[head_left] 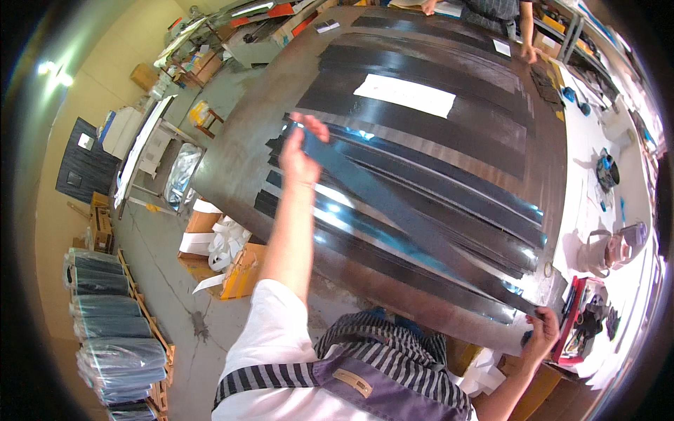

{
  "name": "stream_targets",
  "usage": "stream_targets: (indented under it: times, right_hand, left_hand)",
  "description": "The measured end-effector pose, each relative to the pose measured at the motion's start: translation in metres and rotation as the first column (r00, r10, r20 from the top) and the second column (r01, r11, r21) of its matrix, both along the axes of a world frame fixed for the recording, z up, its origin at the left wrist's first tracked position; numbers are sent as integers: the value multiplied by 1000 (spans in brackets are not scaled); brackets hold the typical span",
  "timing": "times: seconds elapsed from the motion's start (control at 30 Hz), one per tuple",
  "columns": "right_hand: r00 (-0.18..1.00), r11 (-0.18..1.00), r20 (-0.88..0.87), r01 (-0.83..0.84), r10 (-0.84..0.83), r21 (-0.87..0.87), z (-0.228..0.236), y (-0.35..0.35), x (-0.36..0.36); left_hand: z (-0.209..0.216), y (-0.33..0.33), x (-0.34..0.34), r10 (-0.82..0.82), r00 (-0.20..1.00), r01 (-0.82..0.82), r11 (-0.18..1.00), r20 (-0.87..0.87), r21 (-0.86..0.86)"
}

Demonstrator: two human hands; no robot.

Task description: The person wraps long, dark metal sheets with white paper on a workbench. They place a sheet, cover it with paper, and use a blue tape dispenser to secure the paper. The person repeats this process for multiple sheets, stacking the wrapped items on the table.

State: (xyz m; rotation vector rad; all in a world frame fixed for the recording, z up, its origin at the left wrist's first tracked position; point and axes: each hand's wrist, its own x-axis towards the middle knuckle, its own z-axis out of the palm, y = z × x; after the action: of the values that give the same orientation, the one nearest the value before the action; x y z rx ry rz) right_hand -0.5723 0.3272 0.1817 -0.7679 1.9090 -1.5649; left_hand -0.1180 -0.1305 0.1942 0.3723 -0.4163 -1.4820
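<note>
noted from the floor: left hand [302, 156], frame centre-left, pinches one end of a long, flat, blue-black strip [379, 188] of plastic-like sheet; right hand [544, 333], lower right, pinches the other. it slants above similar dark strips [425, 166] on a broad brown table [242, 151]. step, as judged: positioning one strip; next move calls for even tension.

Plastic-wrapped dark bundles [116, 316] on a wooden pallet [170, 354], purple-topped container [620, 247] far right.

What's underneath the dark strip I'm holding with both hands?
More dark strips lie below the held strip, on the brown table. Whatever it directly covers can't be seen.
</note>
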Motion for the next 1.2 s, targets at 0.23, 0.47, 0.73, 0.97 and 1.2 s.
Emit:
stream_targets:
  times: [0.23, 0.47, 0.73, 0.97, 1.2]
  right_hand:
    - [973, 954, 230, -81, 13, 289, -102, 63, 29]
    - [994, 873, -78, -24, 71, 487, -148, 90, 34]
    - [820, 797, -558, 250, 127, 549, -165, 79, 34]
    - [863, 724, -478, 225, 163, 652, -149, 74, 44]
    - [775, 779, -570, 168, 275, 604, -145, 84, 42]
  left_hand:
    - [-57, 42, 200, 311, 839, -422, 890, 445, 172]
    - [-238, 110, 253, -19, 176, -827, 539, 984, 158]
    - [-227, 152, 201, -238, -600, -519, 842, 764, -145]
    - [-147, 309, -61, 310, -146, 643, 752, 940, -148]
    - [-165, 405, -244, 271, 183, 922, 286, 945, -261]
